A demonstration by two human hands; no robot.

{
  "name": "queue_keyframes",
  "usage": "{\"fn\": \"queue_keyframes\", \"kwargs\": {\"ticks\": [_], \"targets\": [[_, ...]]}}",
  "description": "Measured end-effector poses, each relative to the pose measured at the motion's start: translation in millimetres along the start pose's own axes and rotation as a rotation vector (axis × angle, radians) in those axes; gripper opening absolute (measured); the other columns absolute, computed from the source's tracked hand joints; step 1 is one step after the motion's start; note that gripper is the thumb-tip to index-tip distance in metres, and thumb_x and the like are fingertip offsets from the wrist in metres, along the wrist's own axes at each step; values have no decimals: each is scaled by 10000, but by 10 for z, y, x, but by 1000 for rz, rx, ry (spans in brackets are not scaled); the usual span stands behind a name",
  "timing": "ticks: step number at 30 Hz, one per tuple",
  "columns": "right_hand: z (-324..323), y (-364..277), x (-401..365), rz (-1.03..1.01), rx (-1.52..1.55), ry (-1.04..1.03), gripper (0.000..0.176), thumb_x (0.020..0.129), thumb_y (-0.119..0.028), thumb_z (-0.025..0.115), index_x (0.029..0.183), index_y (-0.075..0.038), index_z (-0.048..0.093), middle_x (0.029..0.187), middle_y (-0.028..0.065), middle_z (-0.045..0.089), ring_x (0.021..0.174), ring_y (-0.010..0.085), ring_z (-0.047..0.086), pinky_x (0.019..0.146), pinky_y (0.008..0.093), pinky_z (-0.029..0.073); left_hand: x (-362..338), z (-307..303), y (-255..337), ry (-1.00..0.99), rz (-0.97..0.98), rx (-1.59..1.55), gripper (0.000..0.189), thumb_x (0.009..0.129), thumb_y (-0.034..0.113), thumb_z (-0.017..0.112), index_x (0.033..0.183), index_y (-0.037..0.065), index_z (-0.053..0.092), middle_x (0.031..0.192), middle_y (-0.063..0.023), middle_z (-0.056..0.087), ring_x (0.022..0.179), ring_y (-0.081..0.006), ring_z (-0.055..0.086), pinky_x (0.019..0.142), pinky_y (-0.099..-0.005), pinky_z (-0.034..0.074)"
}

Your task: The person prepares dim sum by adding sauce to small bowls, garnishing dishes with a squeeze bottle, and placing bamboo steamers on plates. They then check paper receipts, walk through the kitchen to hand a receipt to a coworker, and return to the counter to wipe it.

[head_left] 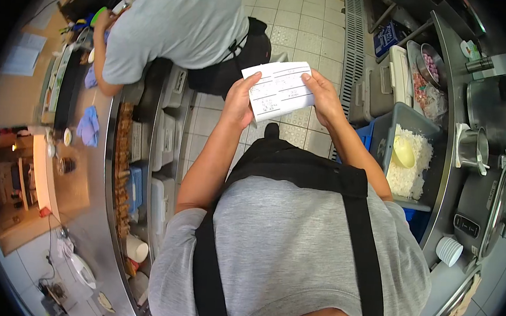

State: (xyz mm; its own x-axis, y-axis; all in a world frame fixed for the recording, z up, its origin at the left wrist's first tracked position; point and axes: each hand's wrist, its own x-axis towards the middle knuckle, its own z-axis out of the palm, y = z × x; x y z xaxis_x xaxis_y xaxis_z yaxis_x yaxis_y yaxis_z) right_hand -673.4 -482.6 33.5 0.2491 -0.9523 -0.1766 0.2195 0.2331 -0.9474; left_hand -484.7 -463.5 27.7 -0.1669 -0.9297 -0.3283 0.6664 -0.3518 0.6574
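Several white paper slips with printed lines, the order tickets (281, 89), are held out in front of my body at waist height. My left hand (240, 101) is closed on their left edge, its thumb lying over the top sheet. At the right edge my right hand (326, 97) grips the same slips, thumb in front and fingers behind. The lower part of the top sheet has a small dark block of print; the wording is too small to read. The fingers behind the paper are mostly hidden.
A co-worker (186, 24) in a grey shirt leans over the left counter. On my right, a grey tub (396, 118) holds white rice-like food and a yellow scoop (404, 152). Stacked white bowls (449, 251) and a steel pot (472, 147) stand farther right. Floor tiles (279, 28) run ahead.
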Motion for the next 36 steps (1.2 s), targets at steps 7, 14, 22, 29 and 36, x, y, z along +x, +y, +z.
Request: {"fn": "queue_keyframes", "kwargs": {"ticks": [7,14,22,29,36], "targets": [[-499,-439,792,-101,-44,132,259,925,-167,456,1096,6,547,943,48,601,847,100,538,774,240,426,1196,516,291,-82,-65,-9,363,879,203,515,1103,-82,513,1066,-163,588,953,-239,595,828,-340,480],[-1292,-765,1601,-134,-3,198,278,926,-166,461,1130,10,528,975,42,598,879,87,532,798,229,408,2467,1086,312,-140,-135,57,368,868,192,536,1089,-101,506,1031,-175,591,914,-242,609,781,-336,504],[-2234,-1320,2779,-170,-37,122,274,928,-164,457,1127,11,526,954,36,597,855,82,536,775,225,422,3715,1873,312,-115,-16,258,295,808,46,608,1054,-98,534,988,-160,608,836,-198,623,706,-295,520],[-2703,-1647,4079,-118,-51,45,284,924,-193,473,1136,-11,522,952,25,601,838,81,546,742,224,433,4884,2178,537,17,137,307,291,788,32,633,1035,-96,547,948,-155,621,803,-190,629,684,-278,520],[-2814,-1808,5578,-25,-129,-68,318,853,-166,594,1111,9,529,958,65,610,837,106,566,688,245,461,6249,2074,1056,111,345,296,269,793,27,623,1031,-84,565,951,-130,628,811,-172,618,700,-267,502]]}}
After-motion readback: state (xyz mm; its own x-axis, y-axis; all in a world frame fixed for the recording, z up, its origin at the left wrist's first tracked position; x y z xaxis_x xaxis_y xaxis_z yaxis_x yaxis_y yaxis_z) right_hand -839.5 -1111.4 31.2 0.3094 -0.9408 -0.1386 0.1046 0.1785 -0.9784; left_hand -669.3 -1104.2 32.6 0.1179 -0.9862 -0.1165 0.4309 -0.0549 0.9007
